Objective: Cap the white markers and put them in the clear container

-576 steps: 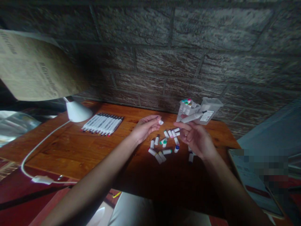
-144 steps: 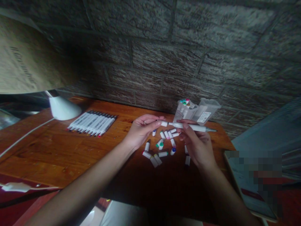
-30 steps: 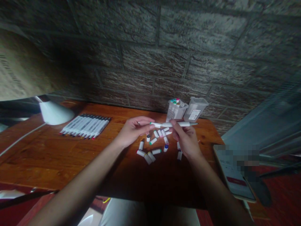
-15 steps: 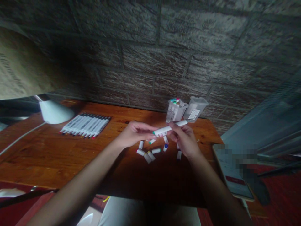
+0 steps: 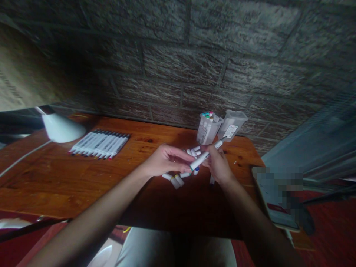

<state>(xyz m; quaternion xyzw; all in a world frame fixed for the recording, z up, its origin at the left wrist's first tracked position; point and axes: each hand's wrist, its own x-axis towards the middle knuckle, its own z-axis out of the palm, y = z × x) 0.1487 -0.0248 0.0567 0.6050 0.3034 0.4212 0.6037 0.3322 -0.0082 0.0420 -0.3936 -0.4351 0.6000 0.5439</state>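
A white marker (image 5: 200,160) with a green lower end is held slantwise above the table. My right hand (image 5: 219,165) is closed around its upper part, and a narrow dark tip sticks out past the fingers. The thumb and fingers of my left hand (image 5: 168,161) pinch around the green end. Below lie several loose marker caps, among them a blue-ended cap (image 5: 196,171) and a yellow-banded cap (image 5: 179,180). My hands hide part of this pile. A cap (image 5: 212,180) lies apart, beneath my right wrist.
A row of white markers (image 5: 100,144) lies at the left beside a lamp base (image 5: 62,128). At the back stand a clear plastic box (image 5: 205,133) with several coloured pieces and another clear box (image 5: 233,122). A tablet-like device (image 5: 278,207) lies on the right edge, before the brick wall (image 5: 167,74).
The marker has tilted more steeply, its green end moving down and right. My left hand has followed it to the right. The view has shifted slightly.
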